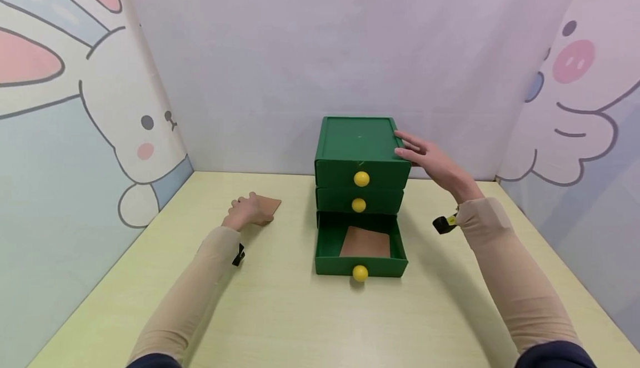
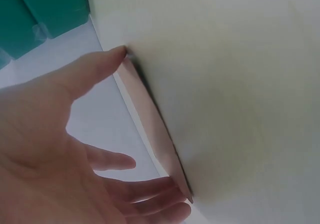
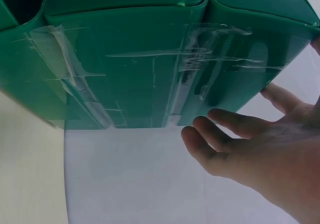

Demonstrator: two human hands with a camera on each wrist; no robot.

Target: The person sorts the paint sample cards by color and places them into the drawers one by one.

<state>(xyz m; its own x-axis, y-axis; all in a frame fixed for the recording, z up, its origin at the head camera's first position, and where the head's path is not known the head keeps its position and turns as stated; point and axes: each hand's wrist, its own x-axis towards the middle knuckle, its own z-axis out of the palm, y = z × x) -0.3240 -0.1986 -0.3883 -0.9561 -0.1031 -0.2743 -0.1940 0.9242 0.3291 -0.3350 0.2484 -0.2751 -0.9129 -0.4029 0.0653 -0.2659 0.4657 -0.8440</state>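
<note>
On the left of the table my left hand holds a thin brown sheet by its edges. The left wrist view shows the thumb at one end of the brown sheet and the other fingertips at the far end. A green three-drawer box with yellow knobs stands ahead. My right hand rests at its upper right edge, fingers extended. In the right wrist view these fingers lie along the box's taped side. The bottom drawer is pulled out, with another brown sheet lying in it.
The two upper drawers are closed, each with a yellow knob. The pale table meets a light back wall. Side panels carry cartoon animals, a rabbit on the left. A black strap hangs by the right wrist.
</note>
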